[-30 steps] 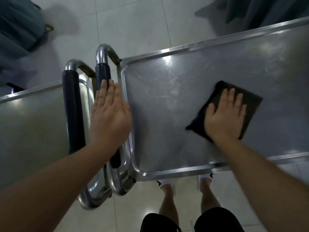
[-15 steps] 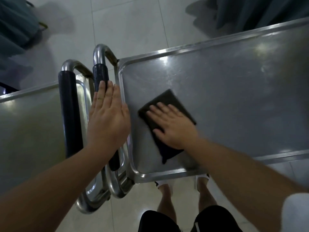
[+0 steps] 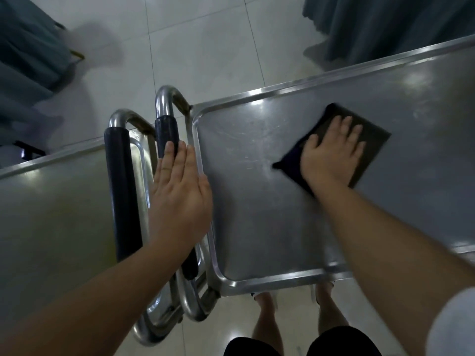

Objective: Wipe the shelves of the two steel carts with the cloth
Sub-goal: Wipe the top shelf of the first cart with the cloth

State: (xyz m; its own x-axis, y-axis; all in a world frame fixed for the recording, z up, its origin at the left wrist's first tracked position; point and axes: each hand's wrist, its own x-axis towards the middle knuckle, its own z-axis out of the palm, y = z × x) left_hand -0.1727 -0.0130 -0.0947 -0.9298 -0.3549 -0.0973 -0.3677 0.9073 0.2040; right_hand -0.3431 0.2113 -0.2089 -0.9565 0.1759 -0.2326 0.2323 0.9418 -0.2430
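Flat, the right hand (image 3: 331, 155) presses the cloth (image 3: 370, 142); left hand (image 3: 180, 199) open on the cart handle (image 3: 167, 132).

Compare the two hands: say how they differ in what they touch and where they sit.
The right hand lies flat on the dark cloth, pressing it to the right cart's shelf; the left hand holds no cloth. The left hand rests over the padded handle at that shelf's edge, while the right hand is out over the shelf's middle. Both have straight fingers, palms down.
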